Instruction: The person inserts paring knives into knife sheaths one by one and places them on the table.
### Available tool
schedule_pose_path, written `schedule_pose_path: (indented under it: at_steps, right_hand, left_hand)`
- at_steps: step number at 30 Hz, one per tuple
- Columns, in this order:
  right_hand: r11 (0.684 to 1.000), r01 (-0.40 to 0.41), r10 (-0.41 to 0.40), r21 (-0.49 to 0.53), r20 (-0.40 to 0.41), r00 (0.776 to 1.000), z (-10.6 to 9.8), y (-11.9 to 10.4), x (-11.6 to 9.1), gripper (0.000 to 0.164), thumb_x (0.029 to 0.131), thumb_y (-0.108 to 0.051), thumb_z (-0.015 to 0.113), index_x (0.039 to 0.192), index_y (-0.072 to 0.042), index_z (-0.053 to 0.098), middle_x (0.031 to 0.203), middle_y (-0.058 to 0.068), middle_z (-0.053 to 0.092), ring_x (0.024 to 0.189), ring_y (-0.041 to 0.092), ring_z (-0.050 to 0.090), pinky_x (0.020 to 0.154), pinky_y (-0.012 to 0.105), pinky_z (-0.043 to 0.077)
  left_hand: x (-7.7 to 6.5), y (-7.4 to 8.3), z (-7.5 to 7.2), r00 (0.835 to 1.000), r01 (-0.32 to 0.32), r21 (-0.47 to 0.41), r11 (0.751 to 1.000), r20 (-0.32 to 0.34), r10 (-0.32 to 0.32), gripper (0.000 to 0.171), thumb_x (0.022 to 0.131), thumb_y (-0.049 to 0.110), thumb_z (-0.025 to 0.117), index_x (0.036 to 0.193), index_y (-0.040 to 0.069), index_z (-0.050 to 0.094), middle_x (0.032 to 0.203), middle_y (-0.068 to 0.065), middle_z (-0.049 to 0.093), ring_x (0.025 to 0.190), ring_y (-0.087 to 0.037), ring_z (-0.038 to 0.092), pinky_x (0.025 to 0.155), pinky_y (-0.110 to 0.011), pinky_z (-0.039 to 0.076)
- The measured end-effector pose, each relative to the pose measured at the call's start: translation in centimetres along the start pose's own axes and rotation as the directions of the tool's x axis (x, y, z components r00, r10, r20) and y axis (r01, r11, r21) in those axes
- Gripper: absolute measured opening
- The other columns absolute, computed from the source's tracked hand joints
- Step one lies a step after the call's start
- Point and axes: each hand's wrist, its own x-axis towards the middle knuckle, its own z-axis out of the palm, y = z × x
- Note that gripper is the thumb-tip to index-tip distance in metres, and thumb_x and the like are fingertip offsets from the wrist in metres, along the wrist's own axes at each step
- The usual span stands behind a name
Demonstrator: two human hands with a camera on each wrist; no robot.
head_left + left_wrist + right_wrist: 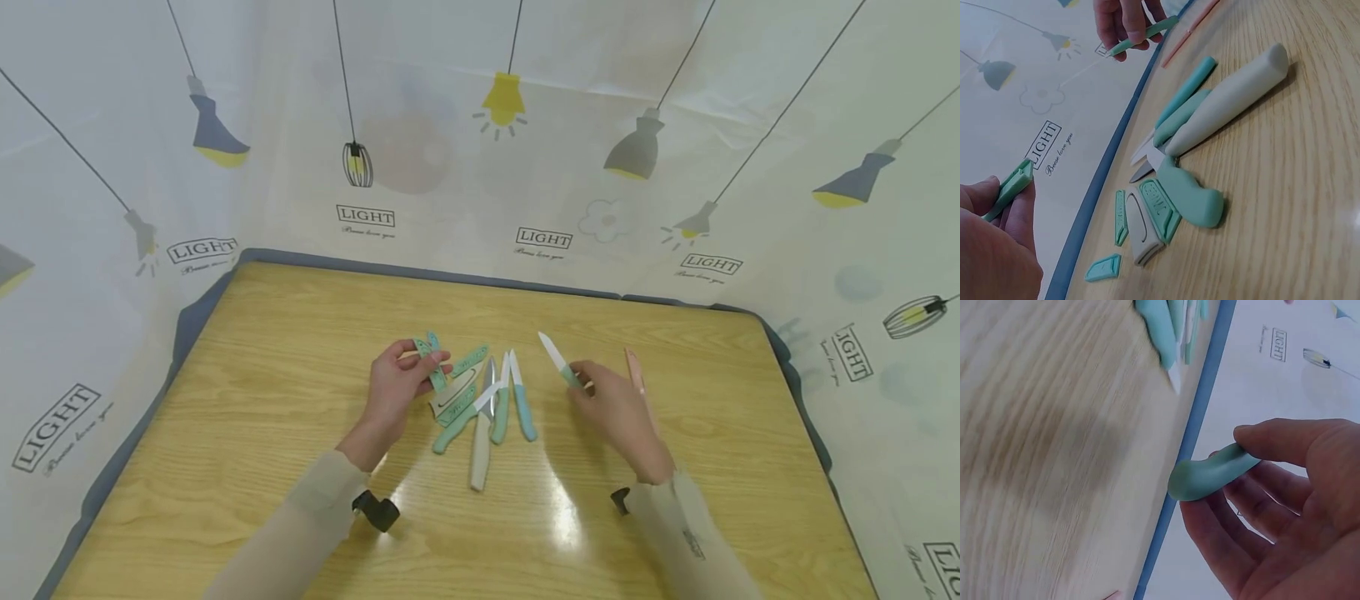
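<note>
My left hand (pixel 392 382) pinches a green blade sheath (pixel 1011 187) between thumb and fingers. In my right hand (pixel 613 407) is a small knife by its green handle (pixel 1213 475), its white blade (pixel 553 350) angled up and to the left. Between the hands lie a large beige-handled knife (pixel 481 454), a blue-handled knife (pixel 525 412) and two green-handled knives, one (pixel 453 431) crossing the beige knife. Beside them, nearer my left hand, are a beige sheath (pixel 1141 225), green sheaths (pixel 1161 209) and a blue sheath (pixel 1104 267).
A slim pink item (pixel 634 368) lies on the wooden table (pixel 300 317), partly behind my right hand. The table's far edge has a blue-grey border (pixel 420 271). Behind it hangs a pale curtain (pixel 450 192) printed with lamps.
</note>
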Motion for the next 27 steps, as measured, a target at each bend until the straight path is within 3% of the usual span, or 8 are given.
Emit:
schedule_pose_path:
  at_steps: [2, 4, 5, 13, 27]
  right_hand:
    - [1.0, 0.008, -0.008, 0.019, -0.004, 1.0, 0.0, -0.5, -0.5, 0.034, 0.091, -0.018, 0.062, 0.123, -0.005, 0.064, 0.1, 0.004, 0.069, 0.084, 0.017, 0.067, 0.088, 0.037, 0.051]
    - [0.999, 0.015, -0.015, 0.028, -0.01, 1.0, 0.0, -0.9, -0.9, 0.034, 0.091, -0.019, 0.061, 0.123, -0.006, 0.064, 0.1, 0.003, 0.069, 0.083, 0.016, 0.066, 0.062, 0.031, 0.055]
    - [1.0, 0.019, -0.018, 0.025, -0.012, 1.0, 0.1, -1.1, -1.1, 0.035, 0.091, -0.021, 0.061, 0.123, -0.007, 0.065, 0.1, 0.002, 0.069, 0.083, 0.015, 0.066, 0.06, 0.029, 0.055]
    - [0.996, 0.056, -0.053, 0.065, -0.048, 0.997, 0.6, -2.9, -2.5, 0.029, 0.09, -0.025, 0.066, 0.115, -0.011, 0.068, 0.096, -0.002, 0.069, 0.079, 0.01, 0.065, 0.063, 0.027, 0.056]
    - [0.986, 0.168, -0.167, 0.01, -0.057, 0.984, 2.1, -4.8, -3.7, 0.022, 0.087, -0.025, 0.07, 0.107, -0.015, 0.072, 0.088, -0.01, 0.069, 0.072, 0.0, 0.061, 0.06, 0.019, 0.053]
  left_hand:
    - [-0.1, 0.1, 0.2, 1.0, 0.007, -0.002, 1.0, 0.0, -0.007, 0.048, 0.089, 0.016, 0.069, 0.125, -0.009, 0.048, 0.105, -0.018, 0.07, 0.089, -0.026, 0.07, 0.077, -0.034, 0.058]
    - [-0.1, 0.2, 0.4, 1.0, 0.01, -0.014, 1.0, -0.002, -0.01, 0.047, 0.089, 0.016, 0.069, 0.124, -0.008, 0.049, 0.105, -0.017, 0.07, 0.09, -0.026, 0.07, 0.078, -0.033, 0.058]
    - [-0.2, 0.2, 0.5, 1.0, 0.009, -0.021, 1.0, -0.001, -0.009, 0.047, 0.089, 0.017, 0.069, 0.124, -0.008, 0.049, 0.105, -0.018, 0.07, 0.09, -0.026, 0.07, 0.078, -0.033, 0.058]
    - [-0.3, 0.3, 1.2, 1.0, -0.015, -0.04, 0.999, -0.003, 0.015, 0.038, 0.089, 0.018, 0.069, 0.117, -0.002, 0.053, 0.105, -0.018, 0.07, 0.09, -0.027, 0.07, 0.076, -0.034, 0.058]
    - [-0.3, 0.2, 2.3, 0.999, -0.007, -0.127, 0.992, -0.053, 0.0, 0.031, 0.09, 0.013, 0.067, 0.112, -0.001, 0.05, 0.102, -0.017, 0.071, 0.089, -0.027, 0.07, 0.077, -0.034, 0.058]
